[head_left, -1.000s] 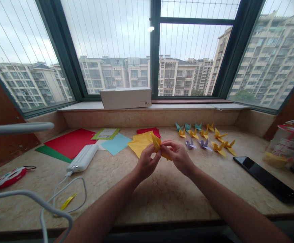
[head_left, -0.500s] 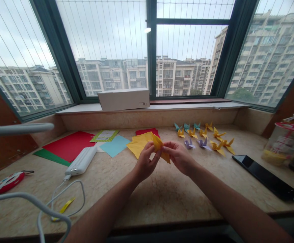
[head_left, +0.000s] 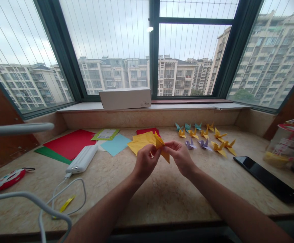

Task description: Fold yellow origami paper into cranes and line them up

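Between my two hands is a partly folded yellow origami paper (head_left: 159, 141), held just above the counter. My left hand (head_left: 147, 160) pinches it from the left with thumb and fingers. From the right, my right hand (head_left: 178, 153) grips its edge between thumb and forefinger. One pointed flap stands up and another points down between the hands; some folds are hidden by my fingers. Behind my left hand lie yellow paper sheets (head_left: 140, 140). Finished paper cranes in teal, yellow and purple stand in rows to the right, among them a purple crane (head_left: 204, 144).
Red sheets (head_left: 71, 143), a light blue sheet (head_left: 116, 145) and a white power bank (head_left: 82, 158) with a looping cable lie left. A black phone (head_left: 268, 179) and plastic cup (head_left: 279, 145) stand right. A white box (head_left: 125, 98) rests on the sill.
My left fingers have curled in closer around the yellow paper, narrowing the gap between thumb and forefinger. My right hand keeps its pinch. The view has shifted slightly.
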The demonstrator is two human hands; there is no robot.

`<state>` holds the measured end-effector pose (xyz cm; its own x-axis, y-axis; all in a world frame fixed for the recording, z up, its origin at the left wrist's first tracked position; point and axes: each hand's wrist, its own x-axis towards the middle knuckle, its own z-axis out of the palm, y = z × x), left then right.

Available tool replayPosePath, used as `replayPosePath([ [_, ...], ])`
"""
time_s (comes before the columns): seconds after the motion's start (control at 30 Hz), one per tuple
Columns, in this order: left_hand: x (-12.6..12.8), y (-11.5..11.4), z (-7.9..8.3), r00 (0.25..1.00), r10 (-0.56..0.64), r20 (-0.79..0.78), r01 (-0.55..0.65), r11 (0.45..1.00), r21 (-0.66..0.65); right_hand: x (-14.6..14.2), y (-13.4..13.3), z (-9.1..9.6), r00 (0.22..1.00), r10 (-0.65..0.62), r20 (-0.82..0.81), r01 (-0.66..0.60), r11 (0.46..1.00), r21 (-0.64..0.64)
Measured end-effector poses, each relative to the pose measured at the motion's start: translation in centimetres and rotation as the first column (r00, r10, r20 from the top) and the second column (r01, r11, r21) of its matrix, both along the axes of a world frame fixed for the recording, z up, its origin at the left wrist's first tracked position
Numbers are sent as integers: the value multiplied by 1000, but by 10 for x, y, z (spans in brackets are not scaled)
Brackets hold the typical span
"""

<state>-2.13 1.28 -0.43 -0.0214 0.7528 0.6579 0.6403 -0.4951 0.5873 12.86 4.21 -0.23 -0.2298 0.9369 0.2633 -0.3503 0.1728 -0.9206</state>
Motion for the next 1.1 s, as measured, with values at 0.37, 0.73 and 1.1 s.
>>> replayPosePath([
  [0.37,2,-6,4,929,-288,232,321,939,-119,0,-3,1,994,-92,56,88,994,57],
  [0.73,3,-2,2,887,-309,342,377,914,-150,-3,-3,-6,996,-79,32,76,993,86],
  [1.1,1,-2,1,914,-226,337,279,953,-118,-6,-13,-5,890,-396,228,270,858,437],
])
